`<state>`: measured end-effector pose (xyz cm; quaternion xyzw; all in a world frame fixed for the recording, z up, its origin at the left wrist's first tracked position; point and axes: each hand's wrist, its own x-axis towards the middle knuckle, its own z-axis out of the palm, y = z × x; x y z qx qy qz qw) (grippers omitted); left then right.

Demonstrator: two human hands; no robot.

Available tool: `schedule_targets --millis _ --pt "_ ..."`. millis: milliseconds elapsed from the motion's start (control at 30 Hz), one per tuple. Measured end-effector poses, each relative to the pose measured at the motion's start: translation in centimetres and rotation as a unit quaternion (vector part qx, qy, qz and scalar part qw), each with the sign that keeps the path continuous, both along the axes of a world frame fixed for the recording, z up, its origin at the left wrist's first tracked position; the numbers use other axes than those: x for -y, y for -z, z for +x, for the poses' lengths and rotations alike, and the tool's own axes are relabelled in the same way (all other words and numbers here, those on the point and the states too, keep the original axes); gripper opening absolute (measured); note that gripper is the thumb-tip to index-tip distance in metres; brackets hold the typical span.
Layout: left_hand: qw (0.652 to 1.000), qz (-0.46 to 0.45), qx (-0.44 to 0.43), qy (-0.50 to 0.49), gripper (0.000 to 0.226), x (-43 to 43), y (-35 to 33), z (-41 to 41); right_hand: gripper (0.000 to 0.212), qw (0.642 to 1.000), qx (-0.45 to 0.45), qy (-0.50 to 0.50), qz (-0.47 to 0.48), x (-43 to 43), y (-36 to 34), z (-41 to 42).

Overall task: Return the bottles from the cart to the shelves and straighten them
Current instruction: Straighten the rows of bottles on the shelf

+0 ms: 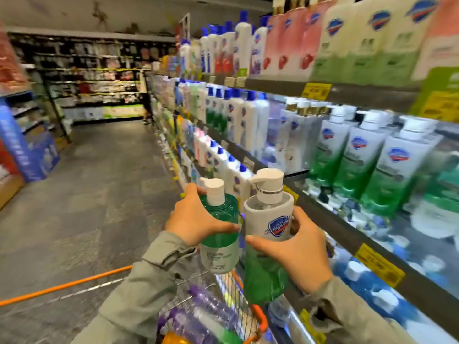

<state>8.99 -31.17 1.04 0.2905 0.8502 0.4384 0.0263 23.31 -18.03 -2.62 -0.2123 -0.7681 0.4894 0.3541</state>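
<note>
Gripping the clear green bottle (219,249) around its upper body, your left hand (196,219) holds it roughly upright above the cart (262,317). Your right hand (298,254) is wrapped around the middle of the white-and-green pump bottle (268,217). Both bottles sit side by side, nearly touching, just beside the shelves (342,227) on your right. Purple bottles (211,306) lie in the cart.

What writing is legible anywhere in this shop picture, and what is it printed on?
"Safeguard": shield logo on the white-and-green pump bottle gripped by the right hand.
Label text on the green bottle in the left hand: blurred, unreadable.
Yellow shelf tags: blurred, unreadable.
Shield logos on the shelf bottles: too blurred to read.
</note>
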Motion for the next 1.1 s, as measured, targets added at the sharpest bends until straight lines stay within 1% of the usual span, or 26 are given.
schedule_targets --millis 100,267,433,533,667,767,867,933,1033,1100 --pt "0.998 0.025 -0.010 0.051 0.080 -3.1 -0.9 -0.7 0.066 0.998 -0.009 0.057 -0.005 -1.7 -1.1 0.4" --pt "0.989 0.049 -0.007 0.137 0.082 -8.7 -2.3 -2.1 0.063 0.989 -0.032 0.148 -0.002 -4.6 -2.7 0.8" --pt "0.974 0.089 0.004 0.207 0.079 -14.1 -2.5 -2.8 0.063 0.970 -0.053 0.236 0.006 -7.5 -4.1 1.5" --pt "0.964 0.094 0.019 0.249 0.083 -17.0 -2.7 -2.9 0.067 0.953 -0.072 0.294 0.019 -9.0 -4.8 2.3" --pt "0.953 0.117 0.013 0.278 0.083 -20.1 -3.2 -2.1 0.062 0.927 -0.086 0.362 0.046 -10.7 -5.7 3.8" --pt "0.943 0.159 0.026 0.292 0.080 -22.0 -3.0 -1.1 0.067 0.903 -0.099 0.411 0.069 -11.8 -5.8 5.0" --pt "0.934 0.180 0.036 0.306 0.079 -23.6 -2.5 -0.1 0.069 0.885 -0.093 0.448 0.085 -13.0 -5.4 6.3" --pt "0.930 0.183 0.045 0.317 0.079 -24.6 -2.4 0.5 0.073 0.878 -0.086 0.462 0.089 -13.5 -5.1 7.0" --pt "0.925 0.164 0.050 0.338 0.081 -26.3 -2.2 1.2 0.070 0.873 -0.068 0.474 0.085 -14.6 -4.3 7.6" --pt "0.926 0.151 0.038 0.345 0.084 -27.2 -2.0 1.6 0.070 0.874 -0.055 0.477 0.078 -15.3 -3.7 7.7"
